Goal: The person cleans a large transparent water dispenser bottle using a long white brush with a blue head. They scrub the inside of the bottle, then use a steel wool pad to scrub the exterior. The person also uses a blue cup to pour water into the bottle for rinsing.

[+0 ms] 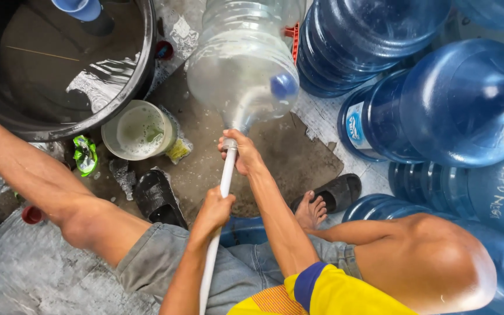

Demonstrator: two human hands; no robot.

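Viewpoint: looking straight down from the person's head onto their lap, knees and hands; they sit low with legs apart, so the work lies between the knees.
Left hand (214, 209): fingers curled tight round a white pole (217, 221), low on the shaft near the lap, a grip that looks suited to pushing and steering it.
Right hand (241, 153): closed in a fist higher on the same pole, right at the mouth of the bottle, seemingly to steady the neck where the pole goes in.
White pole: runs from the bottom edge, up between both hands, into the bottle's neck.
Clear bottle (243, 61): a large ribbed water jug lying tilted on its side just past the hands, neck pointing back at the person so the pole can enter; a blue piece (284, 86) shows inside the shoulder, likely the pole's head, though I cannot tell for sure.
Ground: wet concrete, with a bare foot (310, 211) and two black sandals (156, 197) beside it.
White bucket (141, 131): small, holding pale soapy liquid, set within easy reach to the left of the jug.
Black tub (147, 58): big round basin of water beyond the bucket, at upper left.
Blue jugs (462, 105): many large ones stacked on their sides, crowding the right, well apart from the hands.
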